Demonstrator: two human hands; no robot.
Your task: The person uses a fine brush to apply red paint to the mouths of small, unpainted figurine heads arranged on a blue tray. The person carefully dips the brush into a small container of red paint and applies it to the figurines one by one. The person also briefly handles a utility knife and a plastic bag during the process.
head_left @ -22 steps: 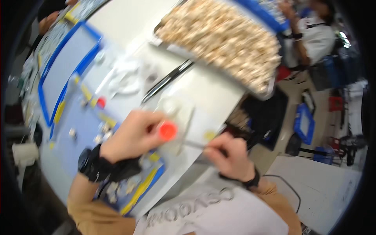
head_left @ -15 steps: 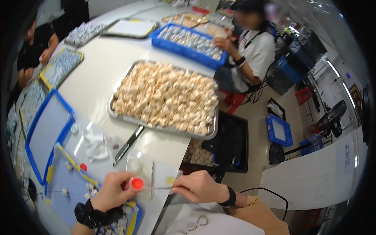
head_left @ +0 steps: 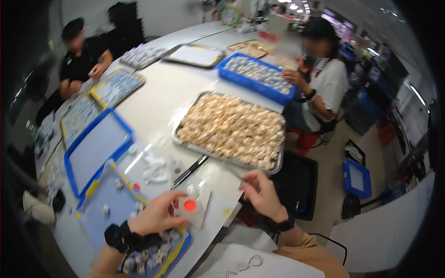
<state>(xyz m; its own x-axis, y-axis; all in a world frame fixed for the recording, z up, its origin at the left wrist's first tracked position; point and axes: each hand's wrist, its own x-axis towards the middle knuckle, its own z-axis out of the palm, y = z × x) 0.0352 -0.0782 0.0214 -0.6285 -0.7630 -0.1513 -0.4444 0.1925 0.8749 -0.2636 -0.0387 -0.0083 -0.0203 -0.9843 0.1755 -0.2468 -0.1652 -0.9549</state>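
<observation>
While the left hand [head_left: 160,214] is curving in a half-open C near the worktop's [head_left: 155,104] near right edge, its thumb and forefinger are standing apart with the red cup [head_left: 190,205] sitting in the mouth of that gap; whether the fingertips are touching the cup's sides, I cannot tell. The cup is showing its red inside upward, above a clear sheet [head_left: 201,219], and whether it is resting on that sheet is likewise unclear. Out past the worktop's right edge, the right hand [head_left: 263,197] is pinching thumb and forefinger nearly together, and a thin stick [head_left: 238,177], faint in the blur, is poking out from the pinch toward the metal tray [head_left: 222,158]. That tray is lying along the worktop's right edge, heaped with tan pieces [head_left: 232,127], its near right corner sitting just beyond the right hand. Off its near left corner, a black tool [head_left: 190,172] is lying aslant, pointing down toward the cup, with a white wad [head_left: 155,167] lying to its left. Under the left wrist, a taped tray [head_left: 99,229] is holding scattered small pieces [head_left: 155,257], and a blue-rimmed tray [head_left: 72,173] is lying beyond it, along the worktop's left edge.
</observation>
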